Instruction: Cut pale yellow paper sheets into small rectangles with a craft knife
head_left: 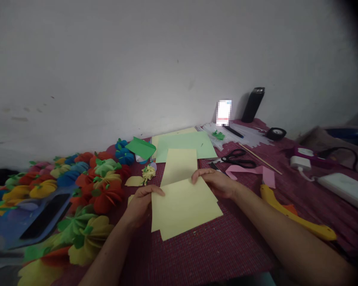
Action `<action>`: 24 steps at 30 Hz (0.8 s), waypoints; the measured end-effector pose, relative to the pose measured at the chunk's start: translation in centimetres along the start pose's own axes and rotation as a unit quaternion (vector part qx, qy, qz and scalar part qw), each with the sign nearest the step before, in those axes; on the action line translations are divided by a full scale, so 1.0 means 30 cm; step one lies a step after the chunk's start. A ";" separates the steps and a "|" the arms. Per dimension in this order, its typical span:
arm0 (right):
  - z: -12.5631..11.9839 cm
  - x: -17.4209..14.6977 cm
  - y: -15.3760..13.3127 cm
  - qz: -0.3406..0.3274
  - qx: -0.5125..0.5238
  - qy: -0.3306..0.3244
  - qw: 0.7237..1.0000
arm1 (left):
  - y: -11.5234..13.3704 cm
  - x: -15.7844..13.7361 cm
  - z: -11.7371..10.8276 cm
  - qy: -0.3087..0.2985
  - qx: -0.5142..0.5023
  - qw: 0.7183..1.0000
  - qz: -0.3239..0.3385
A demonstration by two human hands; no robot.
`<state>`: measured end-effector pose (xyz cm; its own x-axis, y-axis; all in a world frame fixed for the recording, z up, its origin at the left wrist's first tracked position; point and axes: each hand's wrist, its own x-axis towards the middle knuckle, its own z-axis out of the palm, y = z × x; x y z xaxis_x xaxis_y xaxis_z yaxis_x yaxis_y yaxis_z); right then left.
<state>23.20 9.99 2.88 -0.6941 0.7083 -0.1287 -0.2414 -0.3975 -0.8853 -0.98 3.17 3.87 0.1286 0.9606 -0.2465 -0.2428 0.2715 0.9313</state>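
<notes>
Two overlapping pale yellow paper sheets (185, 208) are held up above the table, their lower edges out of line. My left hand (141, 202) pinches them at the left edge, thumb on top. At the upper right edge my right hand (213, 180) grips them, its thumb on top and its other fingers partly hidden behind. Behind them lies a pale yellow paper strip (180, 163), overlapping a light green sheet (186, 145). Left of the strip sits a small bunch of curled yellow paper bits (148, 173). Black-handled scissors (238, 159) rest to the right.
Many colourful folded-paper pumpkins (107, 190) crowd the left side. On the right are a pink paper strip (250, 171), a yellow-handled cutter (298, 218), a wooden stick (259, 159), a tape measure (276, 133) and a white adapter (346, 188). A black bottle (253, 105) stands by the wall.
</notes>
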 end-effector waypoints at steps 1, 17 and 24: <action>-0.003 0.000 -0.002 0.002 -0.002 -0.003 1.000 | -0.001 0.001 -0.002 0.002 0.012 1.000 0.006; 0.006 0.000 0.007 0.013 -0.160 0.021 0.987 | 0.046 -0.008 -0.061 -0.117 0.041 0.992 0.000; 0.023 0.001 0.020 0.025 -0.189 0.007 0.982 | 0.028 0.001 -0.028 -0.052 0.180 0.980 -0.062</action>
<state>22.56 9.37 2.64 -0.6883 0.7026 -0.1806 0.0638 -0.1893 -0.9798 -1.98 3.47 4.42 0.2384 0.9051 -0.3520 0.1326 0.3288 0.9351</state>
